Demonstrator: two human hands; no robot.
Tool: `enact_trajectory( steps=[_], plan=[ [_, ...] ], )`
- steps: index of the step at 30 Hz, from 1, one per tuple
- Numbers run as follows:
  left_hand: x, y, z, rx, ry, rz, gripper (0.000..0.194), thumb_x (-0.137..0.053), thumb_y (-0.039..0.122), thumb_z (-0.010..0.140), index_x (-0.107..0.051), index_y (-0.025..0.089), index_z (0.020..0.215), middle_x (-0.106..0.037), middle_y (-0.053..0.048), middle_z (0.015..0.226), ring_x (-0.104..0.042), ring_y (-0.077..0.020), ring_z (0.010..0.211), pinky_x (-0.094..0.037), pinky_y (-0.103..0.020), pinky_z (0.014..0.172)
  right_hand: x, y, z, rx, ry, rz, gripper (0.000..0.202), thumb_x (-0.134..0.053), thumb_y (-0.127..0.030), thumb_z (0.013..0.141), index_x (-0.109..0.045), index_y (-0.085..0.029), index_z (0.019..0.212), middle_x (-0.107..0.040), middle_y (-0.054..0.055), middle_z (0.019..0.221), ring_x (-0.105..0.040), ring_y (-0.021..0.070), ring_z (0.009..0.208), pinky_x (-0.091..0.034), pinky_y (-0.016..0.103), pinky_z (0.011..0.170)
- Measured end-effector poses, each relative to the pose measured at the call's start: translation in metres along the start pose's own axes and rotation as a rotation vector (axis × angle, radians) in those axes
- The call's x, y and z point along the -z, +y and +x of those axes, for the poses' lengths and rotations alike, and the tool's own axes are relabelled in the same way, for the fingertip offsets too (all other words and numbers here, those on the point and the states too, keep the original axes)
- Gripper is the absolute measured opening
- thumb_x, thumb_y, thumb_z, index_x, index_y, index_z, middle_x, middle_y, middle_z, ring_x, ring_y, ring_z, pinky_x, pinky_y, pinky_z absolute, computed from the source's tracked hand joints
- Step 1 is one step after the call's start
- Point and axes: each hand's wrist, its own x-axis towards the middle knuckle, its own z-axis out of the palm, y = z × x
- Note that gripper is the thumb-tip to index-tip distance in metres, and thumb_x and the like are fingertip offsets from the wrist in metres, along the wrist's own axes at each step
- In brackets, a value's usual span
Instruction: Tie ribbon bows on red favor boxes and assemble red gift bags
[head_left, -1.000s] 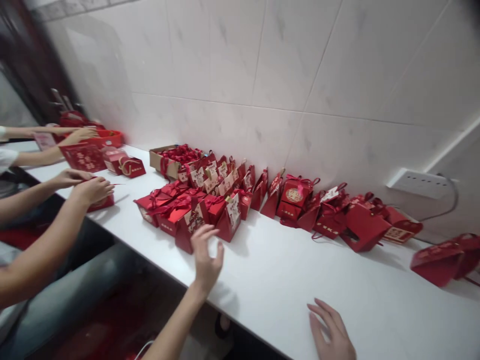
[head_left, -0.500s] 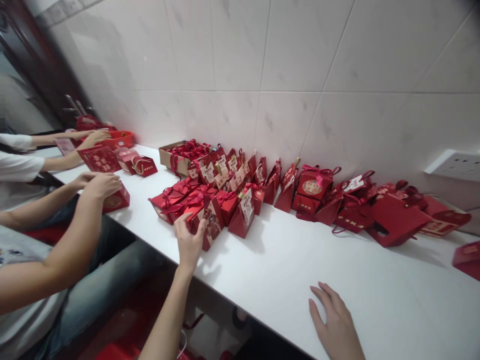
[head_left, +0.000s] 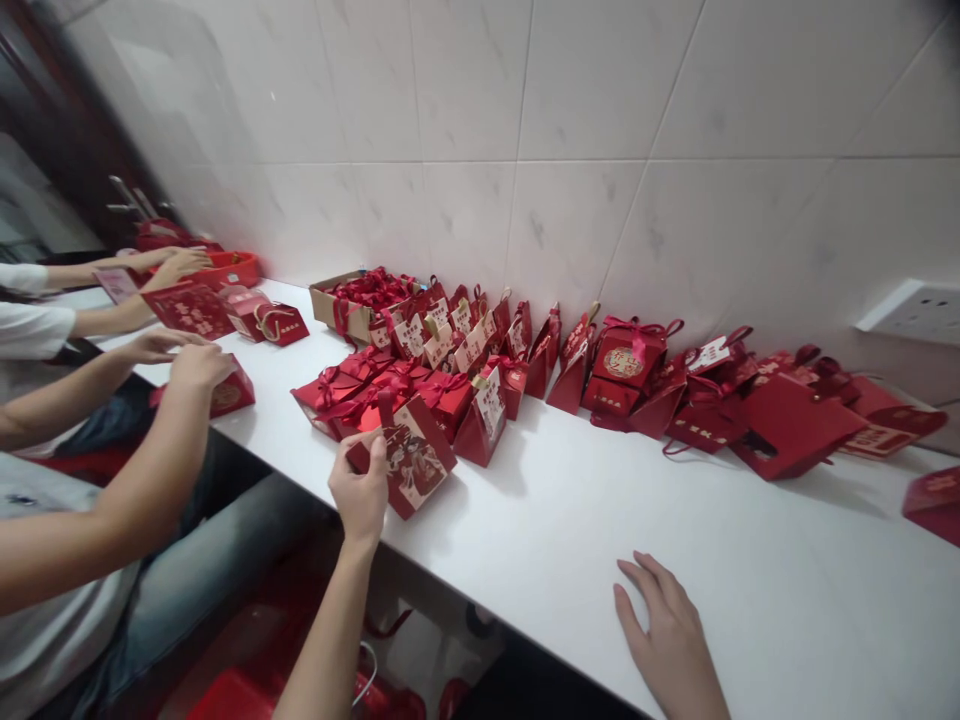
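Observation:
My left hand [head_left: 361, 485] is closed on the edge of a red gift box [head_left: 415, 462] with a pale printed picture on its side. The box is tilted, near the front edge of the white table [head_left: 540, 560]. Right behind it lie several flat red boxes [head_left: 337, 385] with ribbon bows. A triangular red box [head_left: 482, 418] with a white tag stands just to its right. My right hand [head_left: 671, 635] rests at the table's near side, fingers stretched out and apart, holding nothing.
A cardboard box [head_left: 324, 304] of red ribbons stands by the wall. Red gift boxes [head_left: 624, 368] line the wall toward a socket strip [head_left: 916, 312]. At the left, a co-worker's hands [head_left: 201, 362] are on another red box [head_left: 234, 392]; another person's arms reach near a red basket [head_left: 244, 268].
My left hand has taken hold of the printed gift box and turned it, bringing it slightly toward me. My right hand has barely moved. The view has shifted a little.

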Motion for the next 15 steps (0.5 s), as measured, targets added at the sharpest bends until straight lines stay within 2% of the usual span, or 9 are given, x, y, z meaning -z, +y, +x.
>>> enact_trajectory(
  steps=[2,4,5,7,9,10,13,15],
  plan=[
    [0.003,0.012,-0.009,-0.071,0.04,-0.056,0.026,-0.055,0.042,0.076,-0.061,0.017,0.078,-0.063,0.0,0.072,-0.059,-0.0149,0.068,-0.048,-0.026,0.067,0.002,-0.002,0.002,0.013,0.008,-0.009,0.03,-0.039,-0.035,0.091,-0.06,-0.016,0.1,-0.061,0.015,0.106,-0.063,0.0302,0.097,-0.054,0.047,0.077],
    [0.001,0.021,-0.023,-0.173,0.012,-0.148,0.017,-0.057,0.034,0.077,-0.061,0.017,0.075,-0.063,0.001,0.072,-0.06,-0.0138,0.07,-0.049,-0.025,0.068,0.004,-0.004,0.003,0.014,0.02,-0.014,0.03,-0.038,-0.035,0.091,-0.06,-0.015,0.1,-0.061,0.015,0.106,-0.063,0.0302,0.097,-0.054,0.047,0.076],
    [-0.003,0.025,-0.032,-0.211,-0.058,-0.204,0.013,-0.057,0.03,0.077,-0.061,0.017,0.075,-0.063,0.001,0.072,-0.06,-0.0134,0.07,-0.049,-0.024,0.068,0.005,-0.005,0.004,0.013,0.02,-0.011,0.031,-0.038,-0.035,0.092,-0.06,-0.015,0.1,-0.061,0.015,0.106,-0.063,0.0302,0.097,-0.054,0.047,0.076],
    [-0.014,0.028,-0.052,-0.246,-0.291,-0.315,0.007,-0.058,0.023,0.077,-0.061,0.018,0.074,-0.064,0.0,0.072,-0.061,-0.0128,0.069,-0.048,-0.023,0.065,0.006,-0.006,0.004,-0.002,0.009,0.004,0.032,-0.038,-0.036,0.092,-0.06,-0.015,0.101,-0.061,0.015,0.107,-0.062,0.0302,0.098,-0.054,0.048,0.078],
    [-0.026,0.029,-0.072,-0.23,-0.527,-0.381,0.005,-0.057,0.019,0.076,-0.062,0.017,0.074,-0.064,0.0,0.071,-0.061,-0.0127,0.067,-0.048,-0.022,0.062,0.008,-0.008,0.005,-0.029,-0.018,0.028,0.031,-0.039,-0.035,0.092,-0.061,-0.015,0.102,-0.06,0.015,0.109,-0.061,0.0306,0.101,-0.054,0.049,0.08],
    [-0.032,0.029,-0.081,-0.216,-0.609,-0.396,0.005,-0.057,0.018,0.075,-0.061,0.017,0.073,-0.064,0.0,0.07,-0.061,-0.0127,0.065,-0.047,-0.022,0.061,0.01,-0.01,0.006,-0.046,-0.032,0.043,0.031,-0.04,-0.036,0.092,-0.061,-0.015,0.102,-0.06,0.016,0.11,-0.06,0.031,0.103,-0.053,0.05,0.081],
    [-0.044,0.032,-0.1,-0.182,-0.724,-0.423,0.005,-0.056,0.016,0.075,-0.06,0.017,0.072,-0.062,0.001,0.067,-0.059,-0.0123,0.062,-0.046,-0.022,0.059,0.02,-0.017,0.01,-0.114,-0.044,0.139,0.028,-0.044,-0.036,0.092,-0.06,-0.016,0.104,-0.06,0.015,0.111,-0.06,0.0303,0.104,-0.054,0.05,0.081],
    [-0.049,0.035,-0.107,-0.166,-0.781,-0.446,0.005,-0.056,0.016,0.075,-0.059,0.017,0.072,-0.06,0.001,0.067,-0.057,-0.0117,0.062,-0.045,-0.022,0.059,0.032,-0.026,0.016,-0.174,0.014,0.251,0.024,-0.047,-0.033,0.091,-0.058,-0.018,0.106,-0.06,0.013,0.11,-0.061,0.0273,0.102,-0.055,0.047,0.08]
  ],
)
